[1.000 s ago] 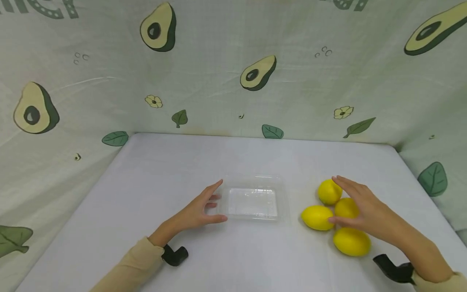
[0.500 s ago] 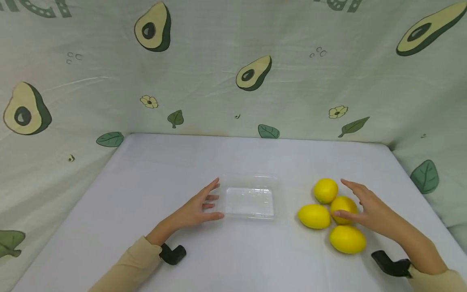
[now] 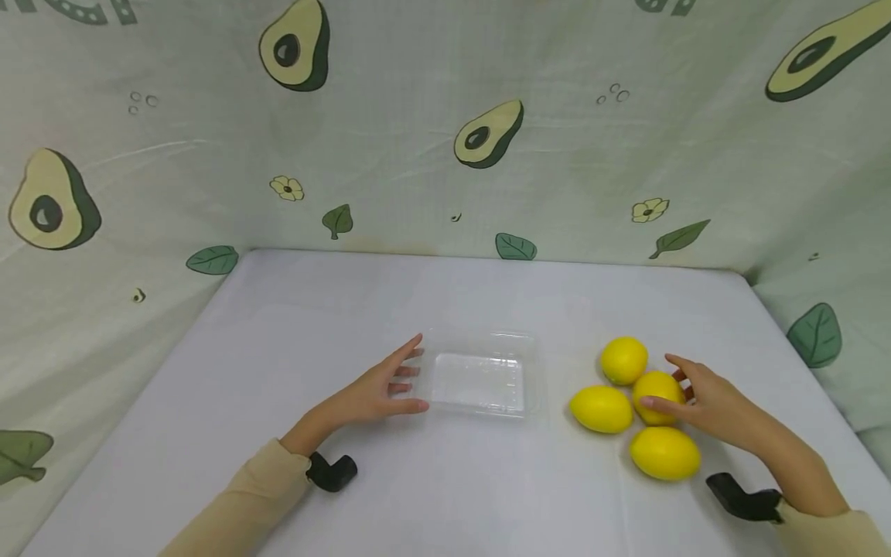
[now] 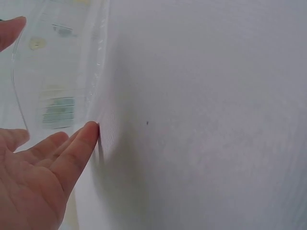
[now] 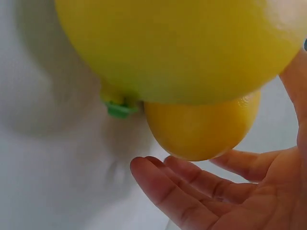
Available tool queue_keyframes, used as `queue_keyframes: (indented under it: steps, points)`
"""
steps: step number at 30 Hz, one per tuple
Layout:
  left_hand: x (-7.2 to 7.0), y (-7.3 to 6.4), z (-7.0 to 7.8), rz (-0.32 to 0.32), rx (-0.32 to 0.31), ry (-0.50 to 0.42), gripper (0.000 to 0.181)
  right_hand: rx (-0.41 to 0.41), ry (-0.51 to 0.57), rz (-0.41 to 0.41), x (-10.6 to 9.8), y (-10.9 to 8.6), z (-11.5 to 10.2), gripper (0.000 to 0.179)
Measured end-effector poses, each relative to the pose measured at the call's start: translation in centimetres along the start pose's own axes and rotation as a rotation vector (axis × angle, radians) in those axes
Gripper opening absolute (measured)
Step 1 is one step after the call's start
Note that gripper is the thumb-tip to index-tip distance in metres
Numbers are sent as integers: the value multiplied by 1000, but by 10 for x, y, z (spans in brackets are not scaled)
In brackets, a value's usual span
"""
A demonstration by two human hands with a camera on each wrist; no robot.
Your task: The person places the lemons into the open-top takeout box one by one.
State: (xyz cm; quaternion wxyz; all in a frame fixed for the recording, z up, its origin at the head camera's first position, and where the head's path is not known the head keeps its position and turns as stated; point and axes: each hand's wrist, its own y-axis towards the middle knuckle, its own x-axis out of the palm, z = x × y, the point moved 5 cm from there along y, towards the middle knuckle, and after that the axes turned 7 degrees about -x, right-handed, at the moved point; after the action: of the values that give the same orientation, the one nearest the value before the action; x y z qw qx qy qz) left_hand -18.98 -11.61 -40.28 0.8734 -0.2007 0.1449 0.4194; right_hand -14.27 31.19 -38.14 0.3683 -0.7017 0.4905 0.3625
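My left hand [image 3: 379, 389] is at the left end of a clear plastic container [image 3: 479, 384], its fingers spread and nearly straight. In the left wrist view, a fingertip appears to touch the container's side [image 4: 60, 72]. My right hand [image 3: 710, 398] reaches around the right side of a lemon [image 3: 657, 396] in the middle of a group. Its thumb lies across the front of that lemon, and the fingers bend loosely behind it. The right wrist view shows these fingers [image 5: 168, 191] close to a lemon [image 5: 201, 129]; whether they touch it I cannot tell. A nearer lemon [image 5: 182, 48] hides part of it.
Other lemons lie close around: one behind [image 3: 623, 360], one to the left [image 3: 601, 409] and one in front [image 3: 664, 454]. The white tabletop [image 3: 348, 309] ends at a cloth backdrop [image 3: 390, 131] printed with avocados. Black wrist mounts [image 3: 332, 472] sit below the hands.
My right hand has drawn back and to the right from above the lemons, then lowered beside the middle one with its fingers bending more. The left hand stays by the container.
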Motion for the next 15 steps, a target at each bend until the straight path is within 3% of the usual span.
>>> queue_keyframes:
  steps: [8,15]
  points:
    - [0,-1,3,-1,-5,4,98,14,35,-34,5,4,2,77]
    - [1,2,2,21,-12,9,100,59,60,-58,5,7,6,82]
